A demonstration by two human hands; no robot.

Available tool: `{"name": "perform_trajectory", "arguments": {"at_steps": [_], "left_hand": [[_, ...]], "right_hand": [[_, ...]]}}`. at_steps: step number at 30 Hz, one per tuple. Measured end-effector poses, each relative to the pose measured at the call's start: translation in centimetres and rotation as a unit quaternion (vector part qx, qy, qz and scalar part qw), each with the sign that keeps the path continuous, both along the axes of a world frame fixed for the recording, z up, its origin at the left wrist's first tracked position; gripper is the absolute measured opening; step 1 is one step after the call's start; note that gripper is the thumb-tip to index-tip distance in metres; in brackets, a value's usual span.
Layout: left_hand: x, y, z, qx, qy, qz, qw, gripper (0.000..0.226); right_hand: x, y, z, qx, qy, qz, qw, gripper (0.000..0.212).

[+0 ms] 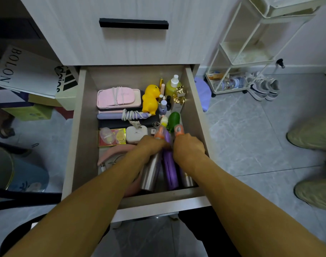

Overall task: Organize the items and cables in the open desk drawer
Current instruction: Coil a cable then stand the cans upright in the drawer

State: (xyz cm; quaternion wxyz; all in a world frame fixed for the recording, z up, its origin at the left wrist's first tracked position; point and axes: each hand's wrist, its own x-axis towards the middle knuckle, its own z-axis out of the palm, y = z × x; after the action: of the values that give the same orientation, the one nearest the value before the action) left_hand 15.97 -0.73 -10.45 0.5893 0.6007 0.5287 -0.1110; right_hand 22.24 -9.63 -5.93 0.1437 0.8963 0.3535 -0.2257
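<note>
The open drawer (80, 127) holds many items. My left hand (151, 145) grips the top of a steel bottle (151, 175) with an orange cap (159, 131). My right hand (189, 147) grips a second steel bottle (187, 179) with an orange cap (179, 129). A purple case (169, 169) lies between the two bottles. Behind them sit a pink case wound with a white cable (118, 97), a lilac stick with a coiled white cable (128, 115), a yellow duck toy (151, 99) and a white earbud case (135, 134).
A green bottle (174, 118), a yellow spray bottle (173, 85) and small vials crowd the back right corner. A pink curved band (114, 152) lies front left. A white wire cart (238, 58) and shoes (264, 87) stand to the right; bags and boxes (28, 71) to the left.
</note>
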Motion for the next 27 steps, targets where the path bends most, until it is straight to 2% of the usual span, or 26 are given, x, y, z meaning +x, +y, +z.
{"name": "perform_trajectory", "arguments": {"at_steps": [5,10,13,16,20,23,25,27], "left_hand": [[0.6,0.4,-0.2,-0.012,0.006,-0.019,1.000,0.037],[0.8,0.0,-0.8,-0.043,-0.006,0.000,0.999,0.020],[1.0,-0.1,-1.2,-0.056,-0.031,0.010,0.998,0.022],[0.8,0.1,-1.5,-0.055,-0.051,0.007,0.997,0.021],[0.1,0.1,-1.7,-0.038,-0.086,-0.042,0.995,0.042],[0.0,0.4,-2.8,-0.028,-0.098,-0.082,0.991,0.067],[-0.2,0.5,-2.4,-0.029,-0.091,-0.071,0.993,0.064],[-0.6,0.5,-1.0,-0.022,-0.079,-0.055,0.995,0.050]], "right_hand": [[0.5,0.9,0.5,-0.019,0.023,-0.014,0.999,0.040],[0.7,1.0,0.4,-0.061,0.007,0.032,0.998,0.040],[0.5,0.5,-0.2,-0.081,-0.004,0.063,0.995,0.040],[0.4,0.2,-0.3,-0.063,0.000,0.061,0.996,0.035],[0.0,-0.6,-0.1,-0.027,0.017,0.035,0.999,0.044],[-0.5,-1.7,-0.1,0.017,0.017,0.038,0.999,0.041],[-0.7,-2.1,-0.2,0.047,0.014,0.036,0.998,0.038],[-0.5,-2.1,0.0,0.074,0.028,0.015,0.997,0.035]]}}
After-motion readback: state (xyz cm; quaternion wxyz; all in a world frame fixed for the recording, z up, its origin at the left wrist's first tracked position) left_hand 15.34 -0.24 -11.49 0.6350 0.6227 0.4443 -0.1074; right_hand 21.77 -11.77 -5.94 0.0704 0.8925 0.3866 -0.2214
